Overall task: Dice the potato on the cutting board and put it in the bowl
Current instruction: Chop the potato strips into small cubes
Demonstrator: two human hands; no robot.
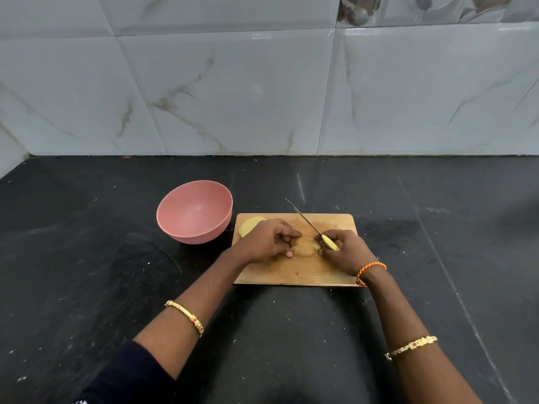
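Observation:
A wooden cutting board point(326, 272) lies on the black counter. In its middle sits a peeled potato piece cut into slices point(304, 248). My left hand point(269, 242) holds these slices together with curled fingers. My right hand point(345, 252) grips the yellow handle of a knife point(306, 221), whose thin blade points up and away to the far left above the slices. Another potato half point(250, 225) lies at the board's far left corner, partly hidden by my left hand. The pink bowl point(194, 212) stands empty just left of the board.
A black stone counter point(87, 258) spreads all round, speckled with small crumbs. A marble-tiled wall point(262, 83) rises behind it, and a side wall closes the far left corner.

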